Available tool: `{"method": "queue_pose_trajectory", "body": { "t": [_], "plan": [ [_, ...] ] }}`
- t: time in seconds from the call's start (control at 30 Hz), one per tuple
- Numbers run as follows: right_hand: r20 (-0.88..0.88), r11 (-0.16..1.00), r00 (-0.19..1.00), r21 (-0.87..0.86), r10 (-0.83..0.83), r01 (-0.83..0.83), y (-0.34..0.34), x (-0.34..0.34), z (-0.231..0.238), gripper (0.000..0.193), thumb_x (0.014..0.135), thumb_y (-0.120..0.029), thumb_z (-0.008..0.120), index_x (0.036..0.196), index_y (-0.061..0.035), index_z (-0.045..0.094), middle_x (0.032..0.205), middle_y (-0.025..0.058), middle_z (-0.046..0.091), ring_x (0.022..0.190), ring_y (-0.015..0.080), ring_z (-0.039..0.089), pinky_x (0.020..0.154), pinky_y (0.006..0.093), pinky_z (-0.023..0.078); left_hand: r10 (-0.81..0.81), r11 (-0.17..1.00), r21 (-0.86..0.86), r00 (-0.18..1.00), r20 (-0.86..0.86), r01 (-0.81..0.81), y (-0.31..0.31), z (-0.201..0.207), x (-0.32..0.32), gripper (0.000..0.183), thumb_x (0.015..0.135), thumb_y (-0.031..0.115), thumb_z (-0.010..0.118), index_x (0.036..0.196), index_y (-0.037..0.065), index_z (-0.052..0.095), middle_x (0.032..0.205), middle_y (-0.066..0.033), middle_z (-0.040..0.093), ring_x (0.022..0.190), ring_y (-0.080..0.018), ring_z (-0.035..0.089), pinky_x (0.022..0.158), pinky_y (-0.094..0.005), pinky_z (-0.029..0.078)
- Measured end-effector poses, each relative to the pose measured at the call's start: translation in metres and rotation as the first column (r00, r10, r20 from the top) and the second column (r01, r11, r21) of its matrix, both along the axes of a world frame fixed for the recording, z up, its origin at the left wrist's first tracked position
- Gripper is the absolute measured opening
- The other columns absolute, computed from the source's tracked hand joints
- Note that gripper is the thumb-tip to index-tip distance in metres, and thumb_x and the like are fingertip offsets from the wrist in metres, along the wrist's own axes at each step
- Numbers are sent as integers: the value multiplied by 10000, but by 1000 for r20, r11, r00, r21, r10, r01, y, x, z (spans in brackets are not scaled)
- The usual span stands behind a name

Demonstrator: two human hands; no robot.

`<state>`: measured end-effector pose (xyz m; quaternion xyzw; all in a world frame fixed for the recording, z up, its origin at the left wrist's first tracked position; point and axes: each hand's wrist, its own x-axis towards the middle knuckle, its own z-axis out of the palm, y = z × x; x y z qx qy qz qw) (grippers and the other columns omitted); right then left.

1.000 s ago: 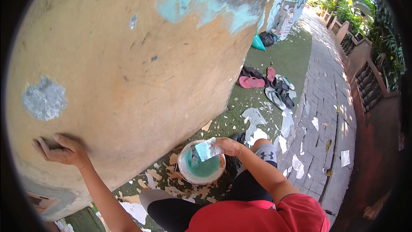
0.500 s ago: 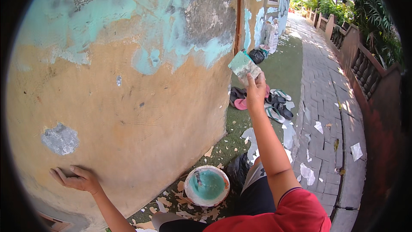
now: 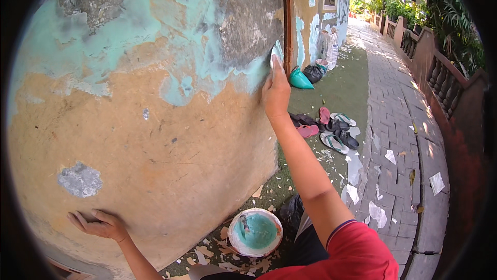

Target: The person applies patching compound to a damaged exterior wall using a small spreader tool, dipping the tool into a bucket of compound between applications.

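My right hand (image 3: pixel 277 93) is raised to the wall's far right edge, closed around a flat putty spreader (image 3: pixel 277 51). The spreader is tilted nearly edge-on against the plaster, beside a brown vertical strip. My left hand (image 3: pixel 99 225) rests low on the tan wall (image 3: pixel 155 135), fingers stretched out and holding nothing. Turquoise putty (image 3: pixel 181 26) covers the upper wall in uneven smears, with bare grey patches among it. Down by my legs stands a round white bucket (image 3: pixel 235 246) of turquoise putty; the handle of a tool (image 3: pixel 244 222) sticks out of it.
Several sandals and slippers (image 3: pixel 334 143) lie on green ground. A green bag (image 3: pixel 300 79), a black bag (image 3: pixel 312 73) and a white sack (image 3: pixel 330 49) stand along the wall. Another black bag (image 3: pixel 291 210) sits beside the bucket. Paint flakes (image 3: pixel 378 214) litter the paving; a balustrade (image 3: pixel 440 80) borders it.
My right hand has moved left and up, bringing the spreader from in front of the bags to the wall's edge and turning it edge-on. My left hand stays on the wall.
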<state>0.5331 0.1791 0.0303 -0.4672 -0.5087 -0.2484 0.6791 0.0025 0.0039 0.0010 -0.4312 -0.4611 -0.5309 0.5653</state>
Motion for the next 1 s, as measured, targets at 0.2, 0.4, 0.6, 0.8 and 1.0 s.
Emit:
{"method": "queue_pose_trajectory", "body": {
  "t": [0.2, 0.4, 0.6, 0.8, 1.0],
  "plan": [
    [27, 995, 996, -34, 89, -88, -31, -24, -32, 521, 920, 88, 505, 1432, -5, 489, 1384, 239, 569, 1293, 388, 549, 1051, 415, 461, -1, 1000, -2, 1000, -2, 1, -3, -1, -6, 505, 1031, 242, 533, 1368, -127, 452, 1503, -306, 370, 1405, -436, 379, 1171, -521, 316],
    [-15, 998, 999, 59, -36, 36, -4, 26, 3, 559, 883, 96, 504, 1434, 10, 479, 1423, 254, 527, 1333, 398, 502, 1094, 432, 428, -14, 1000, -6, 1000, 4, 14, 0, -1, -1, 509, 1033, 247, 530, 1374, -122, 449, 1504, -297, 371, 1405, -428, 381, 1170, -517, 320],
    [51, 997, 996, 9, 71, -72, -4, -25, -25, 543, 881, 109, 505, 1410, -8, 519, 1402, 256, 549, 1313, 394, 527, 1090, 406, 427, 10, 1000, -10, 1000, 13, -9, -1, -2, -2, 505, 1032, 246, 531, 1383, -108, 451, 1507, -286, 374, 1404, -421, 384, 1162, -515, 328],
    [-17, 993, 995, 72, 99, -98, -40, -24, -34, 488, 932, 103, 474, 1412, 23, 503, 1405, 247, 556, 1319, 384, 534, 1100, 405, 424, 25, 1000, -16, 1000, 12, -25, -5, -2, -9, 499, 1030, 233, 532, 1379, -114, 452, 1508, -291, 369, 1408, -426, 378, 1164, -509, 328],
    [-40, 998, 999, 62, 13, -10, 7, 25, 15, 508, 910, 92, 498, 1412, 19, 501, 1397, 248, 558, 1316, 393, 527, 1084, 405, 437, -14, 1000, -9, 1000, 5, 14, 1, -2, 0, 502, 1030, 224, 527, 1387, -118, 437, 1508, -301, 362, 1408, -431, 375, 1168, -508, 326]
  ]
}}
